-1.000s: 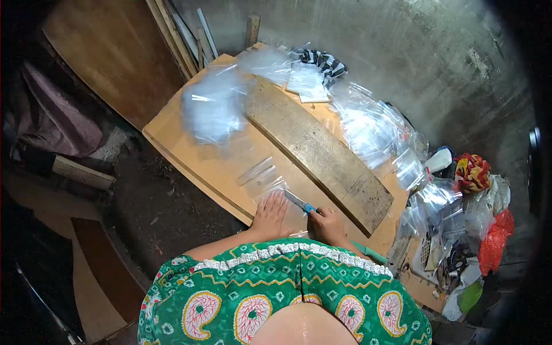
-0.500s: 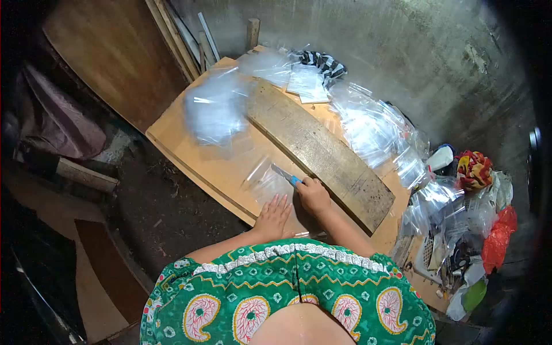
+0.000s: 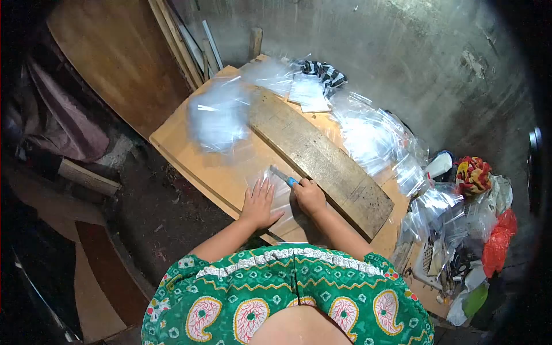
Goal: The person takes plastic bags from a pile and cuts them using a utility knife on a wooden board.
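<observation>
A clear plastic sheet (image 3: 280,198) lies on the orange-brown tabletop close to my body. My left hand (image 3: 259,204) rests flat on its left side, fingers spread. To the right, my right hand (image 3: 309,196) is closed round the blue handle of a cutter (image 3: 292,181); its blade points up and left over the sheet. Right beside that hand runs a long wooden plank (image 3: 322,158), laid diagonally across the table. Beyond the sheet, at the upper left, sits a pile of clear plastic (image 3: 219,118).
More clear plastic (image 3: 368,138) lies beyond the plank, near a striped black-and-white cloth (image 3: 323,71). At the right are a white basket (image 3: 424,261), a red plastic bag (image 3: 499,244) and a patterned red-yellow cloth (image 3: 473,175). A concrete wall (image 3: 402,52) stands behind. The table's left edge drops to dark floor.
My left hand has moved up and left over the sheet, its fingers spread. My right hand, with the cutter, has shifted slightly left. The camera view has moved slightly.
</observation>
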Action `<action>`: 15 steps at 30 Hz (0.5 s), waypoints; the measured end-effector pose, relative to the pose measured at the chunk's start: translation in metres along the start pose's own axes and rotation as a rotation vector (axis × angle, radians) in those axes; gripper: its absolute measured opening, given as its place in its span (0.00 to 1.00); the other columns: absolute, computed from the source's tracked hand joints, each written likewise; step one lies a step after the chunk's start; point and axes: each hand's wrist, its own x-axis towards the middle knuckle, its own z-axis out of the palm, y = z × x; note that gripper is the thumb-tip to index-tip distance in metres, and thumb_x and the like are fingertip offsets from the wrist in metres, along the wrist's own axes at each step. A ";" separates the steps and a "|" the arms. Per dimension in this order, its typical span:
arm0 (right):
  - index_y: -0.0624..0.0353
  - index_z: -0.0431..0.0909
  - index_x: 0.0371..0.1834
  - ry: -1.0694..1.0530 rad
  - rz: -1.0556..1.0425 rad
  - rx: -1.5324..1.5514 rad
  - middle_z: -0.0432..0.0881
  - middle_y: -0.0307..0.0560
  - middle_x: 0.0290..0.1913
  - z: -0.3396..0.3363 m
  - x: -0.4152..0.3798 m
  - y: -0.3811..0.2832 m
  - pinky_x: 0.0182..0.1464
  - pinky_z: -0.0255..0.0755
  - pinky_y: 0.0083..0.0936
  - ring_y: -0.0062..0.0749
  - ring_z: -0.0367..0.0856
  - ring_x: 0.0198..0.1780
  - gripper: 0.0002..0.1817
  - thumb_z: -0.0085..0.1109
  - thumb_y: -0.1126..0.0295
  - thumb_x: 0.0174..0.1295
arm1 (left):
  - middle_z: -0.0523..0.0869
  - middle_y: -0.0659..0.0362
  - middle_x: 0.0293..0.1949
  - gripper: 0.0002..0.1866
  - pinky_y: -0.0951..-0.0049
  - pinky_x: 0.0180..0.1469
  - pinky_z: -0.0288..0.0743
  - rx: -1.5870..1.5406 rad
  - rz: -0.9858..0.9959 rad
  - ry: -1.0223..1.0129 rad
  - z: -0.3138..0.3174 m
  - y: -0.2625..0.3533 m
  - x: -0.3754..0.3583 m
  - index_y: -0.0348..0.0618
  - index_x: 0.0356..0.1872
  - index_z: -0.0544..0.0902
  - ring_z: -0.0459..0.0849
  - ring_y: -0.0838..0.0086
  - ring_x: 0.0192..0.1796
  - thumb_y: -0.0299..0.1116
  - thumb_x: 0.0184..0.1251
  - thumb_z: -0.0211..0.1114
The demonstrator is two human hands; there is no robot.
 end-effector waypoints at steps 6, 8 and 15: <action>0.58 0.75 0.33 -0.123 0.105 0.026 0.74 0.52 0.34 0.006 0.025 -0.002 0.36 0.75 0.40 0.48 0.76 0.38 0.08 0.49 0.69 0.55 | 0.50 0.48 0.70 0.43 0.50 0.69 0.39 -0.016 0.034 0.078 0.006 0.008 -0.023 0.42 0.67 0.55 0.45 0.54 0.72 0.59 0.56 0.54; 0.56 0.76 0.38 -0.062 0.062 0.038 0.74 0.50 0.33 -0.006 0.026 -0.010 0.36 0.75 0.39 0.47 0.76 0.38 0.10 0.49 0.67 0.56 | 0.57 0.49 0.67 0.36 0.52 0.67 0.45 -0.032 0.068 0.129 0.016 0.003 -0.024 0.44 0.64 0.62 0.51 0.56 0.70 0.53 0.56 0.56; 0.53 0.77 0.33 0.303 0.018 -0.080 0.73 0.44 0.31 -0.021 0.022 0.050 0.32 0.72 0.34 0.42 0.75 0.35 0.09 0.54 0.71 0.47 | 0.80 0.48 0.34 0.10 0.58 0.41 0.72 -0.395 0.175 0.702 -0.053 -0.104 0.015 0.39 0.33 0.78 0.78 0.52 0.38 0.21 0.48 0.54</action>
